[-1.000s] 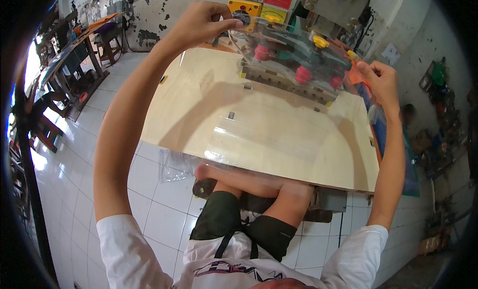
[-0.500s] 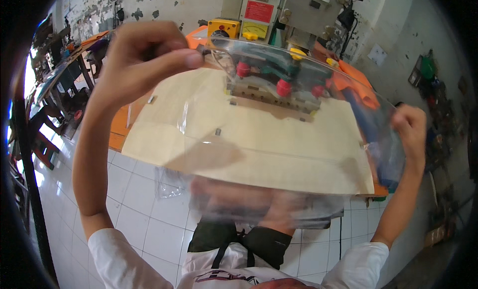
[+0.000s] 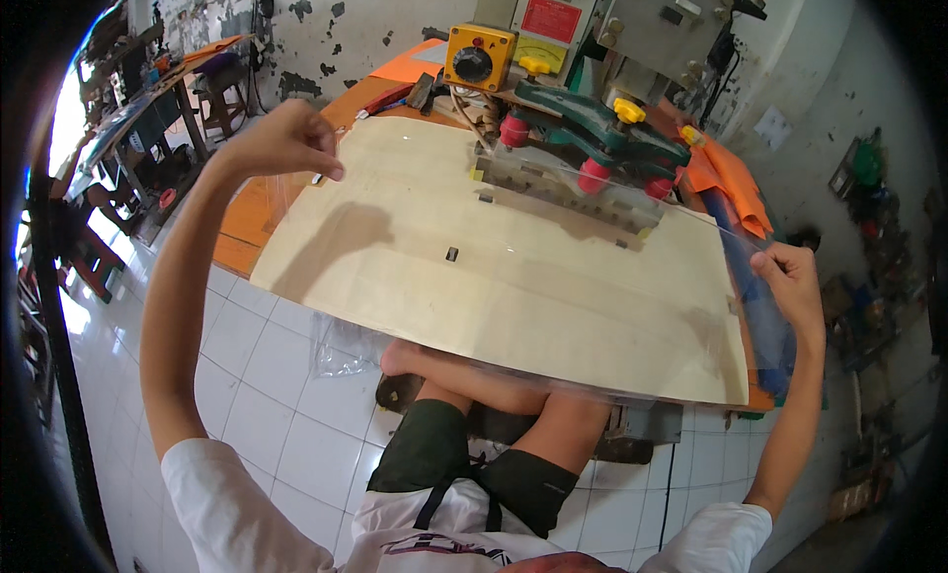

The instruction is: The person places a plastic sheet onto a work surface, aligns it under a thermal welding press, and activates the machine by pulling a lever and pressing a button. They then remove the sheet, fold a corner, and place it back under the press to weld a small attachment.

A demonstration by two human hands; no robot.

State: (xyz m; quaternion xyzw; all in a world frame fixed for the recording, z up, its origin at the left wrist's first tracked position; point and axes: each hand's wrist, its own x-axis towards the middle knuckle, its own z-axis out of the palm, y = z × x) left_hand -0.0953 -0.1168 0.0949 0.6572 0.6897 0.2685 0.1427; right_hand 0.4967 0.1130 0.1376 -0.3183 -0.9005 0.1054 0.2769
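A clear plastic sheet (image 3: 706, 232) stretches low over a pale cream board (image 3: 415, 217), its upper edge passing in front of the press. My right hand (image 3: 793, 282) pinches its right corner beyond the board's right edge. Over the board's upper left corner, my left hand (image 3: 286, 143) is closed in a pinch; the film there is almost invisible. A small dark block (image 3: 451, 254) sits near the board's middle. Behind the sheet, a metal bar-shaped die (image 3: 563, 198) hangs at the board's far edge, under a dark green press head (image 3: 602, 123) with red knobs.
A yellow control box (image 3: 479, 56) with a black dial stands at the back of the orange table (image 3: 235, 239). Orange material (image 3: 726, 183) and blue material (image 3: 780, 361) lie at the right. Crumpled clear plastic (image 3: 351, 348) hangs below the board's front edge, near my legs.
My left hand has moved left and down, away from the press. My right hand has come slightly down and left. The sheet, raised before, now lies lower and flatter over the board.
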